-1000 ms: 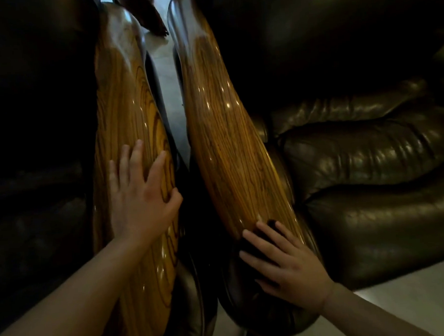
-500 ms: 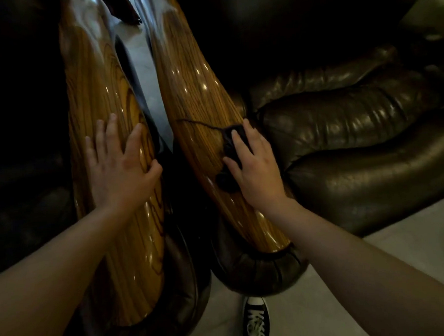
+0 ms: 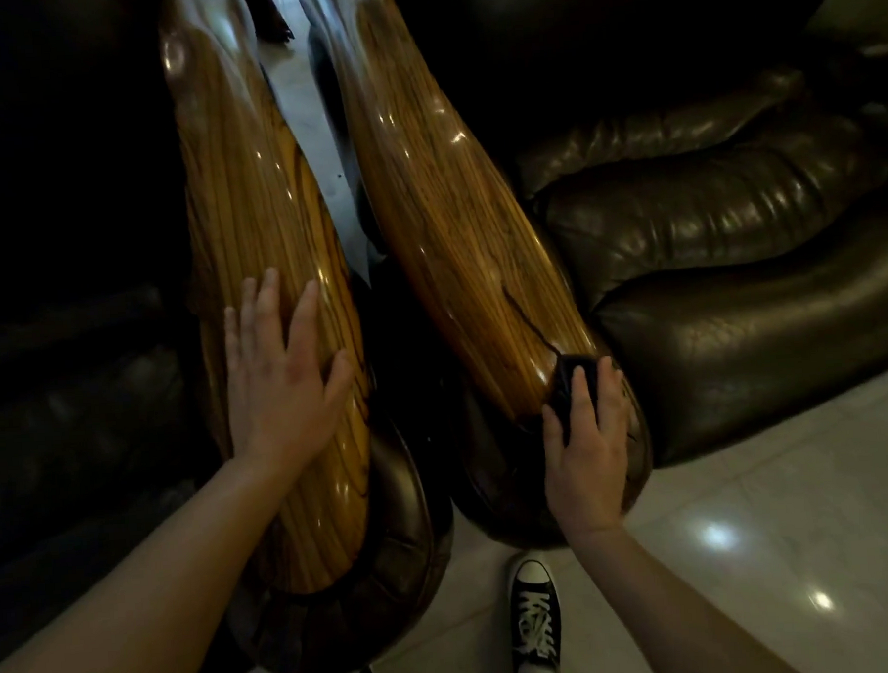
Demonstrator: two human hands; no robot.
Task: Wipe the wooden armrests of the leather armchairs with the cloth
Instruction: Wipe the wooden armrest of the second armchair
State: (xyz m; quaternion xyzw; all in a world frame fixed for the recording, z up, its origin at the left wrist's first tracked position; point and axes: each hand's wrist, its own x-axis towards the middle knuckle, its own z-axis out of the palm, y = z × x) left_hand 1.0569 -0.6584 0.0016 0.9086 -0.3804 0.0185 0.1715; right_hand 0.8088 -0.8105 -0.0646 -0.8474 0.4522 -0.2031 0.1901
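Note:
Two glossy wooden armrests run side by side up the middle. My left hand [image 3: 279,381] lies flat with fingers spread on the left armrest [image 3: 255,207]. At the near end of the right armrest [image 3: 439,192], my right hand [image 3: 586,442] presses a small dark cloth [image 3: 570,376] onto the wood, where it meets the leather front. The cloth shows only above and between my fingers; a thin dark thread trails from it up the wood.
Dark leather armchair seat [image 3: 735,249] bulges at the right; the left armchair [image 3: 74,381] is in deep shadow. A narrow gap of pale floor [image 3: 307,122] separates the armrests. Shiny tiled floor [image 3: 775,514] lies below right, with my black sneakers [image 3: 534,619] on it.
My right hand slid the cloth up the right armrest, then back down to its near end. My left hand stayed flat on the left armrest. The view tilted down, showing the shoes.

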